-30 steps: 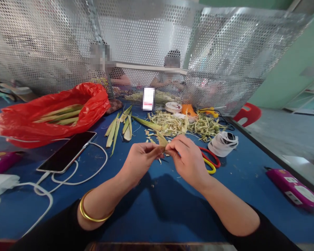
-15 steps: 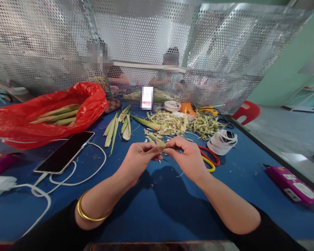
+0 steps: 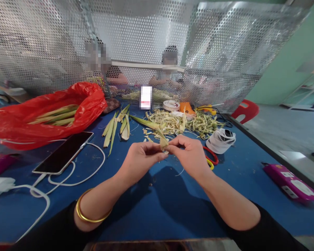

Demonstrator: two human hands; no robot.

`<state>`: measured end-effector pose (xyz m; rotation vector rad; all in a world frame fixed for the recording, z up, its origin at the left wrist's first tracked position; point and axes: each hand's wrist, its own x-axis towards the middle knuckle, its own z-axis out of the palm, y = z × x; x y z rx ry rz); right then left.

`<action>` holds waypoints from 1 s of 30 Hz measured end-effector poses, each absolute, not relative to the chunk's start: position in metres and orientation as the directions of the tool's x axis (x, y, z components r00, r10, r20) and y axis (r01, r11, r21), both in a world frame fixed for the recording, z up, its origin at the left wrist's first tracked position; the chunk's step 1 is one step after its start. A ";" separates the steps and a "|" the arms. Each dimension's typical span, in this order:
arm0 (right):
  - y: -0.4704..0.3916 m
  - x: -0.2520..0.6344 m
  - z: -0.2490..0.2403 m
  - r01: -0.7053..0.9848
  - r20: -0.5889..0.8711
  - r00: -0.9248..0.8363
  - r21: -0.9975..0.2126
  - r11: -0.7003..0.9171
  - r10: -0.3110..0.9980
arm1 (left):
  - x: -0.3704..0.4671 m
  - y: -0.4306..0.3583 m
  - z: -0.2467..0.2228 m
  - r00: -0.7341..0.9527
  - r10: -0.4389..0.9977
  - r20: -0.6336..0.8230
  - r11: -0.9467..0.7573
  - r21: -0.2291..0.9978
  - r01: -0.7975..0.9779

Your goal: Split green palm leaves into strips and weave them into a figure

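Observation:
My left hand (image 3: 140, 158) and my right hand (image 3: 188, 153) meet over the middle of the table. Between their fingertips is a folded pale green leaf piece (image 3: 163, 141), its upper end pointing up and away. Both hands pinch it near its lower end, and the fingers partly cover it. Just beyond lies a heap of shredded leaf strips (image 3: 170, 122). Longer leaf pieces (image 3: 109, 132) lie to the left of the heap. Partly behind my right hand are the red and yellow handles of scissors (image 3: 213, 156).
A red plastic bag (image 3: 86, 101) holding long leaves sits at the left, near a phone (image 3: 64, 153) with a white cable. A roll of white ribbon (image 3: 221, 141) and a purple pack (image 3: 290, 181) are on the right. Behind a perforated metal screen (image 3: 146, 38) sit two people.
The leaf piece has turned more upright, and its folded part shows more now. My left thumb has slid toward the right. The view has shifted slightly.

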<state>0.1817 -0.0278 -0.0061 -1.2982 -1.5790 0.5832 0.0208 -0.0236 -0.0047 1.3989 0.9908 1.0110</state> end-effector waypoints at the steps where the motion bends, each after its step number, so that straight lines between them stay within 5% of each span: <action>1: -0.028 0.182 -0.006 0.451 0.362 0.043 -0.839 0.305 0.931 | 0.021 -0.024 -0.005 0.283 0.957 0.070 -0.088 0.995 0.050; 14: -0.030 0.180 -0.005 0.489 0.410 0.036 -0.803 0.341 0.912 | 0.020 -0.025 -0.006 0.240 0.948 0.209 -0.274 0.920 0.281; 20: -0.031 0.181 -0.003 0.484 0.418 0.057 -0.806 0.341 0.907 | 0.023 -0.027 -0.006 0.215 0.953 0.214 -0.260 0.941 0.218; 30: -0.027 0.179 -0.010 0.182 0.167 0.099 -0.972 0.148 0.981 | 0.020 -0.026 -0.007 0.205 0.932 0.300 -0.353 0.880 0.319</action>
